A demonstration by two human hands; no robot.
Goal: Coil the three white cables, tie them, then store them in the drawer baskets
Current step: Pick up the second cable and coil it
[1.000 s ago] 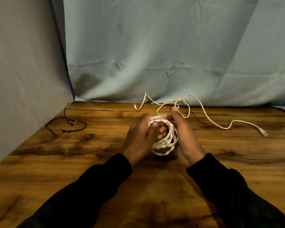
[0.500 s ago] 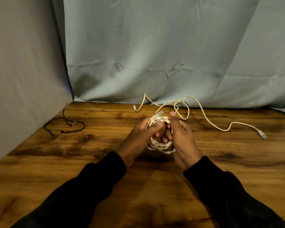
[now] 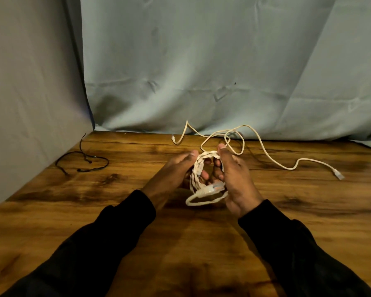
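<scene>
A coiled white cable [image 3: 198, 176] is held between both hands above the wooden table [image 3: 116, 211]. My left hand [image 3: 176, 170] grips the coil's left side, thumb on its top. My right hand [image 3: 234, 179] holds the right side, its fingers curled through the coil. One plug end [image 3: 212, 189] sticks out low on the coil, and a loose loop hangs below it. A second white cable [image 3: 266, 153] lies uncoiled on the table behind the hands, its plug [image 3: 337, 174] at the far right.
A thin black cord [image 3: 81, 161] lies at the table's far left, against the grey cloth wall [image 3: 30, 103]. A blue-grey cloth backdrop [image 3: 201, 71] hangs along the table's back edge. No drawer or baskets are in view.
The coil has been turned in my hands: the plug end that stood at its top now sticks out low on the right, with a loop hanging beneath. The loose cable has not moved.
</scene>
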